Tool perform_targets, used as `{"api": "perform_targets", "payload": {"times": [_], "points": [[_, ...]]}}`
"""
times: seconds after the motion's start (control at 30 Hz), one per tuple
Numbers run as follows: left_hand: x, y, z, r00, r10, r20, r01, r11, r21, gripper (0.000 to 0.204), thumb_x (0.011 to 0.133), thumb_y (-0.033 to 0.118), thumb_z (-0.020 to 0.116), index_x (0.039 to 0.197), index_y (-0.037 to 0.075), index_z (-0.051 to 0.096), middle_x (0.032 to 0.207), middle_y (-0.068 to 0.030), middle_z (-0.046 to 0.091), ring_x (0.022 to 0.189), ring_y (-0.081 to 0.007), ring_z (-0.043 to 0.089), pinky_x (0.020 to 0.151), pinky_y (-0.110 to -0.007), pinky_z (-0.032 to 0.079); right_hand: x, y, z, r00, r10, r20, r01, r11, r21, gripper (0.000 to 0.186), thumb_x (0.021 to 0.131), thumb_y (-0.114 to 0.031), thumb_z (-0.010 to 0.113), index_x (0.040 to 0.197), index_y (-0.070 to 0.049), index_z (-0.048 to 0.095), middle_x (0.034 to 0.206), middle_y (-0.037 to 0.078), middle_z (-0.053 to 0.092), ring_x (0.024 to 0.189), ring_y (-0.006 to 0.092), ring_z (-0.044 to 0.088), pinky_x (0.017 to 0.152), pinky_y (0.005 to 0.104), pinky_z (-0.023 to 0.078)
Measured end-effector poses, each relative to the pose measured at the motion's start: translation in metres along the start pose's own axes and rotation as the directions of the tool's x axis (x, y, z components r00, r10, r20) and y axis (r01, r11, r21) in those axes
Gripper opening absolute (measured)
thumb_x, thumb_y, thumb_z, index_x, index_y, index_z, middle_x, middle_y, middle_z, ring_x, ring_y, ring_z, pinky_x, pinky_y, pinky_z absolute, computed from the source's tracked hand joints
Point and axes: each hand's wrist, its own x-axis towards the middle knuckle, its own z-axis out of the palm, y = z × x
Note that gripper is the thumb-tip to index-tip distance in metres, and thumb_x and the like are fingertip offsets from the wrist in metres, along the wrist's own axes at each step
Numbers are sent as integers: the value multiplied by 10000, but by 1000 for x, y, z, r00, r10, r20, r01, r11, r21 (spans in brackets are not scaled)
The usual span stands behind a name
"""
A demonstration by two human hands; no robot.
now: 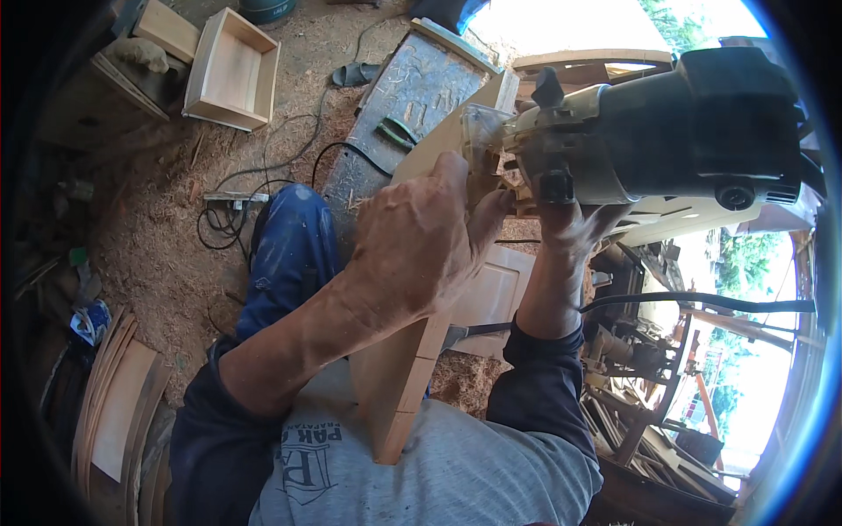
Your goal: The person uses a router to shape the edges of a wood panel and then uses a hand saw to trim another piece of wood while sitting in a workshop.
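A dark handheld trim router (pixel 684 131) lies sideways, its base with a clear plastic piece (pixel 487 131) facing the edge of a pale wooden board (pixel 395 377). The board slants away from my shirt, and thin lines cross its near edge. My left hand (pixel 412 232) is closed at the router's base, beside the board; its thumb and forefinger press there. From below, my right hand (pixel 566 228) supports the router, wrapped around its front part, with most fingers hidden behind the body. The bit cannot be made out.
Pliers (pixel 396 133) lie on a worn grey bench top (pixel 386 92) ahead. A wooden drawer box (pixel 232 70) stands at the far left. A black cord (pixel 702 301) crosses at right. Shavings cover the floor (pixel 149 210); wood strips (pixel 118 412) stack at lower left.
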Motion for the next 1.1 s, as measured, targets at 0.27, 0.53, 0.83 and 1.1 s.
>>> {"api": "perform_targets", "payload": {"times": [0.27,0.53,0.83,1.1], "points": [[-6,-4,2,999,-46,-8,45,997,-60,372,1021,359,551,1000,-8,495,675,-169,581,581,-351,640,546,-462,505,11,2,5,916,-395,63,373,786,-493,269,897,-395,599,1105,-236,664,1164,89,613,1057,377,580,881,549,443],[-7,-8,5,997,-5,-79,-2,996,-86,343,1013,323,577,975,-6,488,630,-141,543,527,-316,616,492,-431,487,17,-2,9,997,-69,47,72,994,-81,267,914,-393,599,1072,-200,695,1076,71,655,961,357,616,847,532,457],[-10,-8,5,991,42,-125,-45,999,-17,378,1004,334,596,898,-1,457,540,-90,484,416,-211,563,389,-372,437,22,7,19,993,-103,58,105,994,-35,265,909,-386,592,1047,-192,708,1037,59,673,921,327,636,838,500,471],[-11,-8,5,988,27,-149,-34,999,-39,374,996,310,616,885,-5,449,531,-89,491,432,-224,595,401,-371,456,28,11,23,987,-151,62,153,988,-22,265,905,-379,585,1025,-185,720,1002,48,689,886,301,653,831,471,483]]}}
